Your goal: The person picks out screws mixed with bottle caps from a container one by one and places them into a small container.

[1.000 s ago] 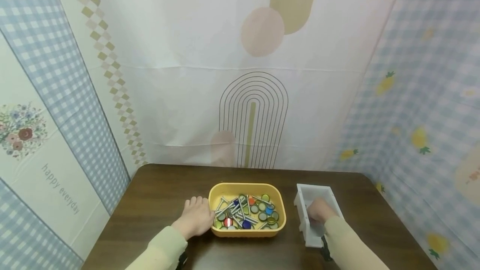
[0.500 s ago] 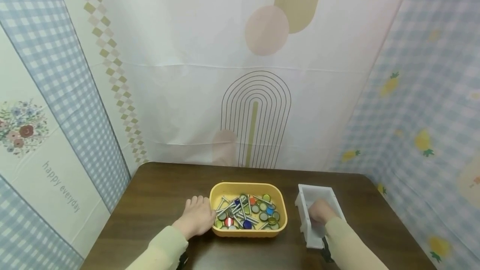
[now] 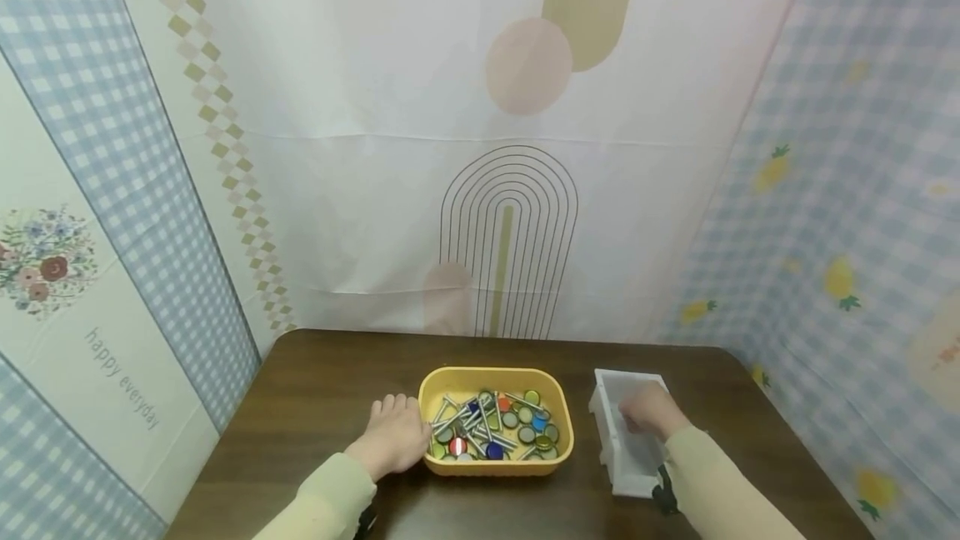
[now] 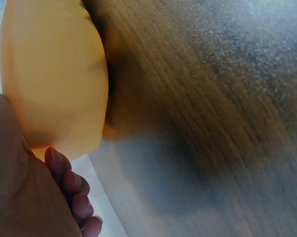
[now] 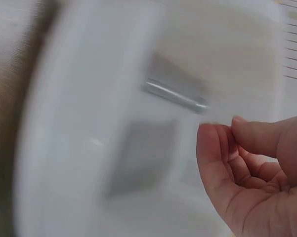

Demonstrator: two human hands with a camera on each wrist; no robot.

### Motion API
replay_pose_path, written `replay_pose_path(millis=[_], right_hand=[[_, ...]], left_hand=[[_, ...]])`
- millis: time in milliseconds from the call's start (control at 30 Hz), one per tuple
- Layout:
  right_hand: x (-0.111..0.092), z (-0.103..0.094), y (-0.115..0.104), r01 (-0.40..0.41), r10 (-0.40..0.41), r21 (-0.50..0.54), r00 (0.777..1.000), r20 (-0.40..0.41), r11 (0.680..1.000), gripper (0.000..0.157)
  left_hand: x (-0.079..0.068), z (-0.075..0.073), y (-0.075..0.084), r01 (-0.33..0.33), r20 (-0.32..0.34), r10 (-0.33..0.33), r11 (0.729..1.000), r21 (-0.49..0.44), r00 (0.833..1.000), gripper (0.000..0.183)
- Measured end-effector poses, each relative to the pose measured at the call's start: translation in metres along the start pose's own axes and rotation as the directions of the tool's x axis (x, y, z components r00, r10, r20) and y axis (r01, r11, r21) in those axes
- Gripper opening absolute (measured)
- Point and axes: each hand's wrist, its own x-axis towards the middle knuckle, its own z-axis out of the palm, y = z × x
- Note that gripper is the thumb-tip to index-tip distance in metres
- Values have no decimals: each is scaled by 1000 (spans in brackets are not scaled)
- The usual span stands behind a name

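Silver bolt (image 5: 175, 95): appearing to lie on the floor of the white bin (image 3: 636, 485), loose, as the right wrist view is showing it. Edges are smearing with motion blur, so thread and head are not resolving.

Key relation: from the right hand's (image 3: 651, 408) fingertips (image 5: 206, 131), the bolt is sitting at about 10 o'clock in that same view. Its long axis is running roughly from 10 to 4, the 4 o'clock end pointing toward the fingertips and sitting just beside them, a small gap showing between. Right hand is being by far the nearer one.

Right fingers: curling, thumb and index drawing close at the tips, nothing visible between them (a grey patch on the bin floor is probably shadow; unconfirmed).

Left hand (image 3: 393, 433): resting against the 9 o'clock end of the yellow tray (image 3: 483, 468), well apart from the bolt. Its fingers are lying loosely bent; whether the thumb is gripping the rim, cannot tell.

Tray is holding mixed bolts (image 3: 449, 420) and bottle caps (image 3: 527, 435). Bin is standing at the tray's 3 o'clock; both are resting on the dark wooden table (image 3: 337, 382).
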Motion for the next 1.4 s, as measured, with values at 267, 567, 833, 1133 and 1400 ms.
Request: replay_pose_path(millis=[267,567,833,1133,1400], right_hand=[[8,-37,-33,-6,12,211,1000,-27,977,33],[2,-31,-80,-37,33,278,999,20,960,20],[5,-4,-123,-35,13,356,998,62,934,18],[11,33,-150,17,-85,413,986,147,911,49],[16,51,-156,13,-113,465,975,189,885,51]], left_hand=[[-1,-2,0,5,-2,-5,1000,-12,1000,33],[-4,4,-1,3,14,-3,1000,-8,1000,34],[-1,-1,1,2,-4,-2,1000,-3,1000,32],[0,-3,1,17,21,-16,1000,-7,1000,32],[-1,-3,1,19,18,-18,1000,-9,1000,34]])
